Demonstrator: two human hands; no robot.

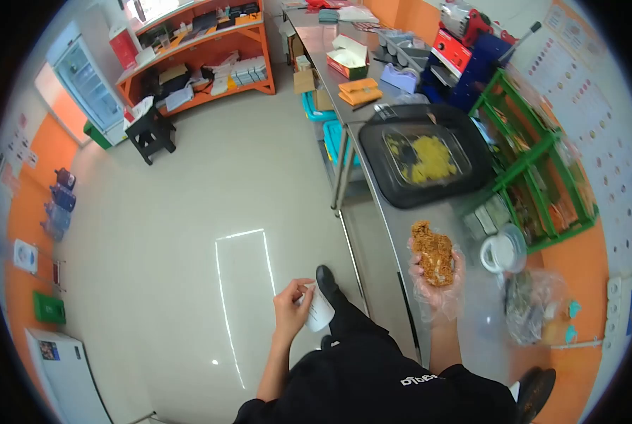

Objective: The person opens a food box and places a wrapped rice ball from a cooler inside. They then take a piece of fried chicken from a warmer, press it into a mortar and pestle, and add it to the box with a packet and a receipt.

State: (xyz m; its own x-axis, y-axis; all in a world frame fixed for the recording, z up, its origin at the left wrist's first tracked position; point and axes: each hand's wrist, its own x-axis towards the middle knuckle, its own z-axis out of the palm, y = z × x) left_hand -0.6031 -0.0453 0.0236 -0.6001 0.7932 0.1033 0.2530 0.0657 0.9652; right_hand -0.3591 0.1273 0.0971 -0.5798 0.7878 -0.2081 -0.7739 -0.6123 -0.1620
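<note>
In the head view, my right hand (436,291) wears a clear plastic glove and holds a piece of fried chicken (432,253), golden brown with a rough crust, over the steel counter. My left hand (292,305) is bare and sits lower, away from the counter and above the floor. Its fingers pinch a white paper slip (320,313) with faint printed lines, which hangs slightly curled. Beyond the chicken, a black tray (383,189) holds a clear container with yellow food (429,159) in it.
Green racks (539,166) stand along the wall side. Near my right hand are a white-rimmed tub (496,253) and a plastic bag (531,311). Farther up the steel counter (478,321) lie an orange pouch (360,92) and an open box (348,58). A black stool (151,131) stands on the floor.
</note>
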